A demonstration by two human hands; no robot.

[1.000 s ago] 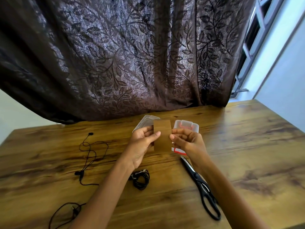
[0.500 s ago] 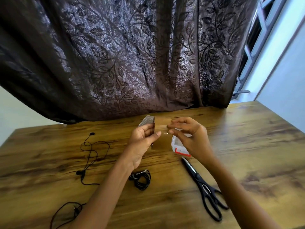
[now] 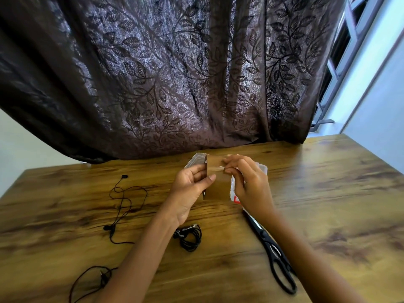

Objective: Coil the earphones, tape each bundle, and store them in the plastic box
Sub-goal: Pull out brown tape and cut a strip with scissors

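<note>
Far to the left of the brown tape roll (image 3: 216, 185), a loose black earphone (image 3: 108, 227) is lying uncoiled on the wooden table (image 3: 328, 193); nearer the viewer and also left of the roll, a second loose earphone (image 3: 104, 277) is trailing off the table's front edge; below the roll, near the left forearm, a coiled earphone bundle (image 3: 196, 237) is resting on the wood. The left hand (image 3: 189, 190) is gripping the roll and holding it upright above the table, with the thumb pressing on its outer face and the fingers curling round its left edge; a clear lid (image 3: 193, 160) is showing just behind the roll on its left. The right hand (image 3: 251, 186) is pinching a pale strip of tape near the roll's top between thumb and forefinger, though blur is hiding the exact hold; the clear plastic box (image 3: 263, 169), with a red mark low on its near side, is sitting just right of the roll, mostly hidden by that hand; below and right of the roll, black scissors (image 3: 272, 250) are lying closed on the table; a dark leaf-patterned curtain (image 3: 175, 73) is hanging behind the roll.
</note>
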